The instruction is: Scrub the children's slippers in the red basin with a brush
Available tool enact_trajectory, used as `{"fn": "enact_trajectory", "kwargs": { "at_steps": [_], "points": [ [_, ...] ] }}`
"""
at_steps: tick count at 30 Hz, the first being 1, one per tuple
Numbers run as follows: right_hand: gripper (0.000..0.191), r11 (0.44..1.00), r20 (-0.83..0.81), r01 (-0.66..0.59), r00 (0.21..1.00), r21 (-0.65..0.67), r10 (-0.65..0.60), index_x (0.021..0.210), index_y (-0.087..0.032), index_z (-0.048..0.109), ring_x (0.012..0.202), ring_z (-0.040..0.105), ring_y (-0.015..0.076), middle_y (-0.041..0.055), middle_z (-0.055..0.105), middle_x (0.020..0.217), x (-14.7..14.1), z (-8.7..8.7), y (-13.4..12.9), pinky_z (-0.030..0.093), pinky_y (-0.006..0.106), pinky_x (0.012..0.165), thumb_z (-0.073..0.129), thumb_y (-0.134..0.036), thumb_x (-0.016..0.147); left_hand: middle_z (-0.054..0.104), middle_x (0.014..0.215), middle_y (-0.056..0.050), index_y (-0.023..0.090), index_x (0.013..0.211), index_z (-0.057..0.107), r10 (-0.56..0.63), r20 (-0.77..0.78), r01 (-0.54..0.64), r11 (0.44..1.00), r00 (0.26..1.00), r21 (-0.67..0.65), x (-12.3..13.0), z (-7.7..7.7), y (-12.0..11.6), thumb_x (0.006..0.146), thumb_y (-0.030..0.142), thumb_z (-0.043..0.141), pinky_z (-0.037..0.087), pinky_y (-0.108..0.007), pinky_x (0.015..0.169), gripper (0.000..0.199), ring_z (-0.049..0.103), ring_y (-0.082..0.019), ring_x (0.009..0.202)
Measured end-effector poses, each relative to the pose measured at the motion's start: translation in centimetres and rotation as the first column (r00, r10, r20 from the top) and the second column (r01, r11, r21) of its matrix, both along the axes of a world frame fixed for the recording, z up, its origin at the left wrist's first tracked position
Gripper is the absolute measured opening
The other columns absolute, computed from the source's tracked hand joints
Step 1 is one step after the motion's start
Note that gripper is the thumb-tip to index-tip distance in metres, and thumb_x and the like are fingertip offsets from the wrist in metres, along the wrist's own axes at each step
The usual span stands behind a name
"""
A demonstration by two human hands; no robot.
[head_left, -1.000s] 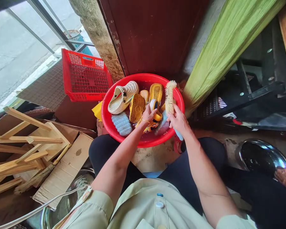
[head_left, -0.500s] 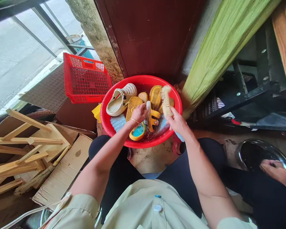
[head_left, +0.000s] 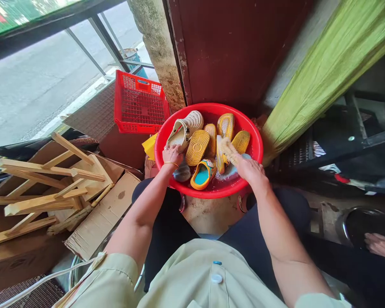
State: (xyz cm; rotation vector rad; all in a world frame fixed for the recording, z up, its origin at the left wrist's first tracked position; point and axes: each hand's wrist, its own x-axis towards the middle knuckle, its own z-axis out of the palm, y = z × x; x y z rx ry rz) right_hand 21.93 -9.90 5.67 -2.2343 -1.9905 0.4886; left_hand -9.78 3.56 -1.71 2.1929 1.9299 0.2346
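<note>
A red basin (head_left: 208, 193) holds several sandals and some water. My left hand (head_left: 173, 156) is at the basin's left side, its fingers at the heel end of a cream clog (head_left: 188, 127); whether they grip it is unclear. My right hand (head_left: 252, 169) is closed round a pale bristle brush (head_left: 228, 150), which lies over a yellow sandal (head_left: 220, 161). Between my hands are an upturned yellow sole (head_left: 197, 147) and a small yellow clog with a teal insole (head_left: 202, 175). More yellow sandals (head_left: 226, 125) rest toward the back of the basin.
Behind the basin's left stands a red crate (head_left: 141, 102). Wooden stool legs (head_left: 51, 169) and cardboard (head_left: 104, 214) lie at the left. A green curtain (head_left: 321, 81) hangs at the right, and a person's foot (head_left: 381, 246) shows at the right edge.
My left hand has moved left from the yellow sandals to the cream clog. The brush has come down and tilted leftward onto the sandal. The whole view has shifted, moving the basin rightward.
</note>
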Motion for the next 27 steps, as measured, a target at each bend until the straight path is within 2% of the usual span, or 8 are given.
{"fn": "enact_trajectory", "kwargs": {
  "at_steps": [3, 5, 7, 12, 15, 20, 24, 27],
  "points": [
    [0.065, 0.986, 0.124, 0.119, 0.987, -0.118, -0.104, 0.167, -0.026, 0.024, 0.103, 0.072, 0.0356, 0.0242, 0.071, 0.126, 0.7, 0.0, 0.5, 0.051, 0.051, 0.09, 0.04, -0.041, 0.106, 0.061, 0.144, -0.01, 0.028, 0.141, 0.059, -0.15, -0.031, 0.149, 0.988, 0.988, -0.033, 0.7, 0.1, -0.5, 0.086, 0.023, 0.052, 0.043, -0.051, 0.109, 0.056, 0.057, -0.034, 0.13],
    [0.065, 0.982, 0.158, 0.134, 0.981, -0.131, -0.112, 0.167, -0.023, 0.023, 0.105, 0.072, 0.0351, 0.0237, 0.072, 0.125, 0.2, 0.2, 0.4, 0.052, 0.049, 0.089, 0.038, -0.042, 0.106, 0.057, 0.15, -0.01, 0.028, 0.146, 0.054, -0.176, -0.044, 0.174, 0.984, 0.983, -0.047, 1.2, 0.2, -1.1, 0.085, 0.024, 0.051, 0.041, -0.054, 0.109, 0.061, 0.054, -0.035, 0.133],
    [0.065, 0.99, 0.162, 0.093, 0.984, -0.108, -0.075, 0.168, -0.023, 0.019, 0.104, 0.072, 0.0333, 0.0208, 0.074, 0.121, -1.2, 0.4, -0.1, 0.054, 0.045, 0.088, 0.034, -0.043, 0.107, 0.051, 0.155, -0.009, 0.028, 0.15, 0.051, -0.189, -0.058, 0.185, 0.981, 0.98, -0.057, 1.8, 0.4, -1.8, 0.085, 0.026, 0.053, 0.038, -0.057, 0.111, 0.065, 0.046, -0.037, 0.141],
    [0.068, 0.975, 0.11, -0.167, 0.977, -0.144, 0.184, 0.168, -0.03, 0.009, 0.106, 0.072, 0.0312, 0.0152, 0.073, 0.125, -4.8, 0.8, -1.1, 0.054, 0.04, 0.087, 0.037, -0.036, 0.107, 0.042, 0.163, -0.01, 0.027, 0.152, 0.046, -0.293, -0.057, 0.287, 0.953, 0.954, -0.094, 3.0, 0.7, -3.0, 0.088, 0.037, 0.055, 0.027, -0.066, 0.115, 0.066, 0.027, -0.04, 0.153],
    [0.072, 0.97, 0.158, -0.12, 0.975, -0.213, 0.156, 0.168, -0.028, 0.009, 0.106, 0.072, 0.0332, 0.0178, 0.075, 0.12, -5.2, 0.9, -0.5, 0.053, 0.044, 0.089, 0.041, -0.03, 0.104, 0.04, 0.164, -0.013, 0.023, 0.151, 0.046, -0.345, -0.023, 0.337, 0.927, 0.938, -0.164, 3.1, 0.3, -2.7, 0.092, 0.05, 0.055, 0.033, -0.062, 0.115, 0.065, 0.027, -0.039, 0.153],
    [0.069, 0.974, 0.191, -0.079, 0.974, -0.213, 0.121, 0.168, -0.026, 0.018, 0.109, 0.071, 0.0349, 0.0219, 0.073, 0.12, -4.5, -0.2, 1.9, 0.051, 0.047, 0.092, 0.042, -0.029, 0.103, 0.04, 0.162, -0.015, 0.02, 0.146, 0.049, -0.356, 0.033, 0.353, 0.904, 0.934, -0.241, 3.3, -1.1, -1.5, 0.095, 0.055, 0.052, 0.041, -0.049, 0.113, 0.061, 0.032, -0.033, 0.151],
    [0.064, 0.978, 0.167, -0.074, 0.98, -0.195, 0.107, 0.165, -0.021, 0.027, 0.112, 0.069, 0.034, 0.0235, 0.072, 0.122, -4.4, -0.9, 3.0, 0.05, 0.047, 0.093, 0.041, -0.025, 0.103, 0.038, 0.164, -0.014, 0.021, 0.148, 0.048, -0.345, -0.023, 0.33, 0.913, 0.938, -0.241, 4.0, -1.0, -1.5, 0.098, 0.055, 0.047, 0.035, -0.056, 0.117, 0.06, 0.031, -0.033, 0.152],
    [0.06, 0.976, 0.132, -0.109, 0.982, -0.187, 0.134, 0.163, -0.019, 0.033, 0.113, 0.068, 0.0345, 0.024, 0.072, 0.122, -4.0, 0.0, 3.4, 0.049, 0.049, 0.095, 0.043, -0.031, 0.105, 0.038, 0.164, -0.015, 0.022, 0.149, 0.047, -0.341, -0.084, 0.309, 0.913, 0.936, -0.266, 4.5, -0.3, -2.1, 0.098, 0.053, 0.047, 0.033, -0.063, 0.115, 0.06, 0.03, -0.036, 0.152]
  ]
}}
